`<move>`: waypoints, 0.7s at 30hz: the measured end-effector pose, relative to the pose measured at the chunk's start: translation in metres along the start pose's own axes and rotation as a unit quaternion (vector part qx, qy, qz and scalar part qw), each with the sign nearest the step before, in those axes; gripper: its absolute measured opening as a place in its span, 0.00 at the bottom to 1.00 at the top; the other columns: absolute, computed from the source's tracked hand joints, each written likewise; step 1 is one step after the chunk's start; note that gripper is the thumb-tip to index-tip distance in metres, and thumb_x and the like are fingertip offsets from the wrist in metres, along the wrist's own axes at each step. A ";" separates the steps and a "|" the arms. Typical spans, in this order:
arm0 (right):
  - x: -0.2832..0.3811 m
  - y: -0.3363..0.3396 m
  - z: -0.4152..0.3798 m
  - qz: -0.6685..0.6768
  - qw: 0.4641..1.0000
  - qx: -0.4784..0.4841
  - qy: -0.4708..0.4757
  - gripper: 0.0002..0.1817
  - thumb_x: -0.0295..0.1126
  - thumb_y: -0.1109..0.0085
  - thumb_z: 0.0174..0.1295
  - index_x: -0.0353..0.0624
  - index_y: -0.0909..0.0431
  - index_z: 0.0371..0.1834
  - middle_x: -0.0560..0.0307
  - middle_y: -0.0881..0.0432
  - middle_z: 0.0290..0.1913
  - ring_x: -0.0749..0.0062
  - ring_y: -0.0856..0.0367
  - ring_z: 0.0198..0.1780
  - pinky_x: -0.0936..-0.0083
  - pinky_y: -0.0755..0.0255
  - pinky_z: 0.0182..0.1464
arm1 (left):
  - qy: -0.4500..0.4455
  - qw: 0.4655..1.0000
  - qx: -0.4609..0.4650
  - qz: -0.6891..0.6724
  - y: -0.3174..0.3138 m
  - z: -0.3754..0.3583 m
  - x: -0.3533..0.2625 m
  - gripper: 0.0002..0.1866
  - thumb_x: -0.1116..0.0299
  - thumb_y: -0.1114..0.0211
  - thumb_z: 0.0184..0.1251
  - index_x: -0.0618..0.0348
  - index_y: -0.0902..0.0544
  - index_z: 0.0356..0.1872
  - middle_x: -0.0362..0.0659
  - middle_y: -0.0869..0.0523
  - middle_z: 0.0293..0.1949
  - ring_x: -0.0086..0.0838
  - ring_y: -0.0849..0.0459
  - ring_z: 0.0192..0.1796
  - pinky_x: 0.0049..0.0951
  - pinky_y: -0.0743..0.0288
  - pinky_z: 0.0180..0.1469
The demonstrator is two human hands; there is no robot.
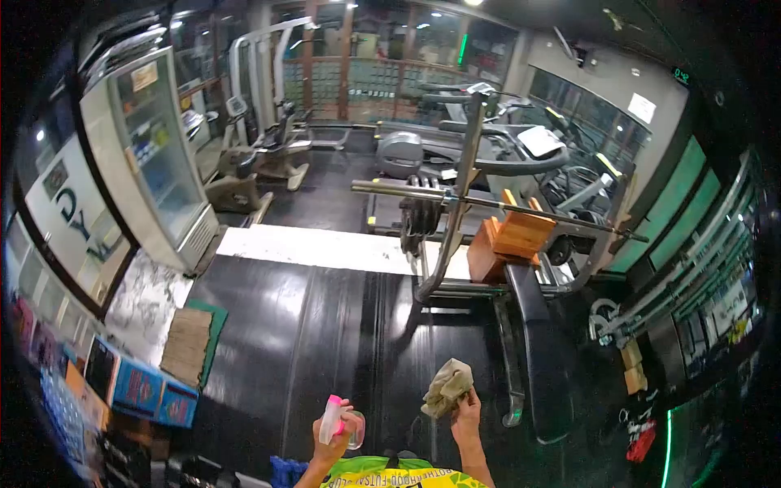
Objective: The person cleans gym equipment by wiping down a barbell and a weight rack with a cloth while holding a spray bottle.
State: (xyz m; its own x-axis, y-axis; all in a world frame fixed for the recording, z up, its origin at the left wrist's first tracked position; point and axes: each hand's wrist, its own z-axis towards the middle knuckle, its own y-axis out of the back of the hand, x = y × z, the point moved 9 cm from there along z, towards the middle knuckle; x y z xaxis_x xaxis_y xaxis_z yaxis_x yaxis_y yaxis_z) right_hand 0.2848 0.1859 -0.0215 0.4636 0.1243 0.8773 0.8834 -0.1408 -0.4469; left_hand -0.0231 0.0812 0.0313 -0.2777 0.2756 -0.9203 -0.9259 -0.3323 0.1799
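My left hand point(325, 445), low in the middle of the view, is wrapped round a spray bottle point(330, 420) with pink and whitish parts and a clear body. To its right, my right hand point(467, 411) grips a crumpled beige-grey cloth point(447, 387), which sticks up above the fingers. The two hands are apart, both in front of my yellow and green shirt point(390, 472). Beyond the cloth, on the right, stands a black padded bench point(537, 342).
A barbell point(529, 213) rests on a rack point(465, 163) behind the bench, near wooden blocks point(525, 232). Treadmills and other machines stand farther back. At left are a glass-door fridge point(154, 146), a mat point(189, 346) and blue boxes point(138, 386). Black rubber flooring point(277, 342) lies ahead.
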 end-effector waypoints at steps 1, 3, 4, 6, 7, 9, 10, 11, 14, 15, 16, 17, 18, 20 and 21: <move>-0.001 -0.004 -0.003 0.007 1.000 -0.008 0.008 0.23 0.27 0.46 0.69 0.42 0.31 0.67 0.61 0.22 0.55 0.74 0.22 0.54 0.76 0.28 0.57 | 0.003 0.998 0.035 -0.049 -0.001 0.009 0.003 0.24 0.61 0.33 0.66 0.62 0.28 0.58 0.43 0.13 0.38 0.33 0.14 0.45 0.38 0.25 0.57; 0.000 -0.029 -0.001 0.011 0.999 -0.028 0.018 0.21 0.27 0.47 0.69 0.42 0.30 0.66 0.61 0.22 0.55 0.73 0.22 0.54 0.74 0.27 0.57 | 0.011 0.991 0.079 -0.105 0.007 0.037 0.002 0.21 0.61 0.31 0.65 0.60 0.24 0.54 0.41 0.13 0.34 0.33 0.14 0.44 0.35 0.23 0.53; 0.001 -0.032 0.009 0.006 0.998 -0.069 -0.002 0.21 0.26 0.49 0.70 0.42 0.30 0.66 0.60 0.22 0.56 0.71 0.22 0.55 0.72 0.28 0.59 | 0.064 0.985 0.076 -0.139 0.004 0.055 0.004 0.22 0.64 0.30 0.64 0.61 0.25 0.54 0.41 0.14 0.32 0.31 0.14 0.41 0.32 0.23 0.51; -0.020 -0.044 -0.001 0.015 0.991 -0.128 -0.038 0.20 0.26 0.51 0.70 0.42 0.31 0.66 0.59 0.23 0.56 0.70 0.23 0.56 0.71 0.29 0.60 | 0.118 0.977 0.087 -0.158 0.019 0.069 0.008 0.25 0.67 0.27 0.60 0.63 0.27 0.55 0.42 0.16 0.30 0.24 0.15 0.35 0.26 0.22 0.42; -0.022 -0.056 -0.002 0.045 0.993 -0.106 -0.009 0.20 0.27 0.52 0.71 0.42 0.31 0.66 0.58 0.24 0.57 0.69 0.24 0.57 0.70 0.29 0.61 | 0.121 0.975 0.096 -0.158 0.024 0.079 0.000 0.25 0.67 0.27 0.60 0.63 0.27 0.55 0.42 0.16 0.30 0.24 0.15 0.35 0.26 0.22 0.42; -0.020 -0.071 -0.004 0.073 0.993 -0.089 0.022 0.20 0.27 0.54 0.72 0.42 0.32 0.67 0.58 0.24 0.58 0.68 0.24 0.58 0.68 0.30 0.62 | 0.057 0.987 0.130 -0.078 0.031 0.101 -0.028 0.26 0.65 0.27 0.60 0.63 0.28 0.55 0.41 0.17 0.28 0.24 0.16 0.32 0.25 0.23 0.38; -0.018 -0.080 -0.004 0.083 0.993 -0.081 0.021 0.21 0.29 0.55 0.72 0.43 0.33 0.67 0.57 0.25 0.59 0.66 0.25 0.59 0.66 0.31 0.63 | 0.053 0.986 0.135 -0.078 0.033 0.109 -0.030 0.26 0.65 0.27 0.60 0.63 0.28 0.55 0.41 0.17 0.28 0.24 0.16 0.32 0.25 0.23 0.38; -0.019 -0.089 -0.003 0.095 0.993 -0.073 0.021 0.21 0.31 0.55 0.73 0.43 0.34 0.68 0.57 0.26 0.60 0.65 0.26 0.60 0.65 0.32 0.64 | 0.054 0.986 0.137 -0.073 0.035 0.118 -0.030 0.24 0.67 0.27 0.61 0.63 0.27 0.53 0.41 0.17 0.28 0.23 0.16 0.31 0.24 0.23 0.37; -0.033 -0.098 0.011 0.129 0.989 -0.076 0.011 0.21 0.37 0.56 0.74 0.44 0.34 0.68 0.57 0.26 0.60 0.63 0.27 0.61 0.62 0.32 0.63 | 0.087 0.984 0.142 -0.066 0.041 0.141 -0.010 0.19 0.70 0.28 0.60 0.63 0.25 0.49 0.40 0.17 0.27 0.23 0.16 0.30 0.24 0.23 0.36; -0.038 -0.101 0.015 0.178 0.981 -0.082 0.004 0.21 0.38 0.55 0.74 0.44 0.34 0.67 0.57 0.26 0.60 0.63 0.27 0.61 0.61 0.31 0.62 | 0.126 0.980 0.140 -0.064 0.042 0.146 0.004 0.17 0.71 0.29 0.59 0.62 0.24 0.47 0.40 0.18 0.26 0.24 0.16 0.30 0.25 0.23 0.36; -0.037 -0.111 0.020 0.168 0.985 -0.040 0.027 0.22 0.42 0.56 0.74 0.46 0.34 0.67 0.57 0.28 0.61 0.61 0.28 0.61 0.58 0.32 0.63 | 0.126 0.980 0.139 -0.063 0.045 0.154 0.010 0.17 0.71 0.29 0.59 0.62 0.24 0.47 0.40 0.18 0.26 0.24 0.16 0.30 0.25 0.23 0.36; -0.040 -0.116 0.027 0.169 0.985 -0.038 0.025 0.22 0.42 0.56 0.74 0.46 0.34 0.67 0.57 0.28 0.61 0.61 0.28 0.61 0.58 0.32 0.63 | 0.101 0.983 0.137 -0.064 0.048 0.165 0.012 0.16 0.72 0.29 0.58 0.62 0.23 0.45 0.40 0.18 0.26 0.25 0.16 0.30 0.26 0.23 0.37; -0.048 -0.120 0.035 0.201 0.978 -0.049 -0.002 0.22 0.43 0.56 0.74 0.47 0.34 0.67 0.58 0.27 0.61 0.62 0.28 0.62 0.58 0.32 0.63 | 0.076 0.986 0.135 -0.064 0.051 0.174 0.015 0.15 0.73 0.29 0.58 0.62 0.22 0.44 0.40 0.18 0.26 0.25 0.17 0.29 0.27 0.23 0.38; -0.064 -0.125 0.053 0.211 0.975 -0.059 -0.036 0.23 0.47 0.57 0.73 0.48 0.33 0.66 0.58 0.27 0.61 0.60 0.28 0.63 0.56 0.33 0.64 | 0.069 0.989 0.106 -0.077 0.057 0.191 0.029 0.16 0.73 0.29 0.57 0.63 0.21 0.45 0.42 0.18 0.28 0.26 0.17 0.29 0.28 0.23 0.38; -0.065 -0.132 0.064 0.211 0.975 -0.056 -0.038 0.23 0.47 0.57 0.73 0.48 0.33 0.66 0.58 0.27 0.61 0.60 0.28 0.63 0.56 0.33 0.64 | 0.062 0.991 0.079 -0.093 0.062 0.201 0.035 0.17 0.73 0.29 0.57 0.63 0.21 0.46 0.43 0.17 0.30 0.27 0.17 0.28 0.29 0.23 0.39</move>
State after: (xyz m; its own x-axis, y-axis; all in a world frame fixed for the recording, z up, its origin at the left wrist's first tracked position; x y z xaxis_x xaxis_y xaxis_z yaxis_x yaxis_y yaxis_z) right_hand 0.1423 0.2592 -0.0310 0.7912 0.1048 0.6026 0.6028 -0.3006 -0.7391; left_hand -0.1416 0.2513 0.0804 -0.0740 0.2028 -0.9764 -0.9893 -0.1383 0.0463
